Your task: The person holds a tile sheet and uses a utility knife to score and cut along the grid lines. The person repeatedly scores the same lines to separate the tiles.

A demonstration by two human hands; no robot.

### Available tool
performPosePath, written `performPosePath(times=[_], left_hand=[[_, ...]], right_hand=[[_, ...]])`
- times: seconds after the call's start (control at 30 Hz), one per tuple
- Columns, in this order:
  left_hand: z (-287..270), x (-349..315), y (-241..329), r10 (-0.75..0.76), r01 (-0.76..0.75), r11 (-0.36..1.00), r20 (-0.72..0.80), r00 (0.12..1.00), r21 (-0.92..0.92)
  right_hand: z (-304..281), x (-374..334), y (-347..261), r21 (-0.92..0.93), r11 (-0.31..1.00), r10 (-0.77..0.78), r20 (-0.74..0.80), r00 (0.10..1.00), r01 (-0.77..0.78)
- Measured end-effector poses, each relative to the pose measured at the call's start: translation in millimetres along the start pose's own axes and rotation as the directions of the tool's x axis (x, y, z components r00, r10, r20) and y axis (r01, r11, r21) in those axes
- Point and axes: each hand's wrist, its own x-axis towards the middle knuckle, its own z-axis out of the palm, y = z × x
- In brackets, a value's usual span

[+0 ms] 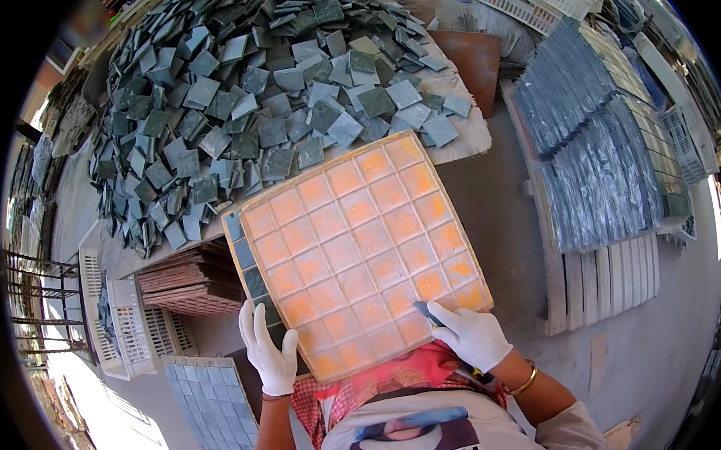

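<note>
the left hand point(270, 356), thumb apart from fingers, meets a near, central orange grid tray point(361, 249), white-ribbed, dark tiles point(253, 281) down its left; the right hand point(472, 337) pinches a dark piece point(425, 311). far, a tile-heaped table point(468, 138); right, a pallet point(600, 283).

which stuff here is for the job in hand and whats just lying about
Seemingly in use:
orange gridded tray
dark piece, probably tile, in the right hand
green tile heap

Apparently lying about:
white plastic crates
stacked tiles on pallet
reddish-brown stacked trays
</note>
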Motion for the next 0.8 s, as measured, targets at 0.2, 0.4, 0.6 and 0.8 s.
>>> performPosePath(times=[0.2,0.4,0.6,0.8], left_hand=[[23,-17,42,0.136,-0.133,0.99,0.073,0.988,-0.038],[20,-23,37,-0.019,0.001,0.951,-0.053,0.998,-0.31],[21,-23,38,-0.007,-0.012,0.946,-0.057,0.998,-0.325],[23,-23,36,-0.088,0.027,0.891,-0.115,0.989,-0.454]], right_hand=[[11,9,-10,0.003,0.999,-0.035,0.044,0.998,0.035],[14,6,0,0.063,0.996,-0.06,-0.139,0.988,0.069],[12,4,-1,0.062,0.995,-0.079,-0.028,0.996,0.081],[16,9,-4,0.025,0.994,-0.106,-0.054,0.993,0.107]])
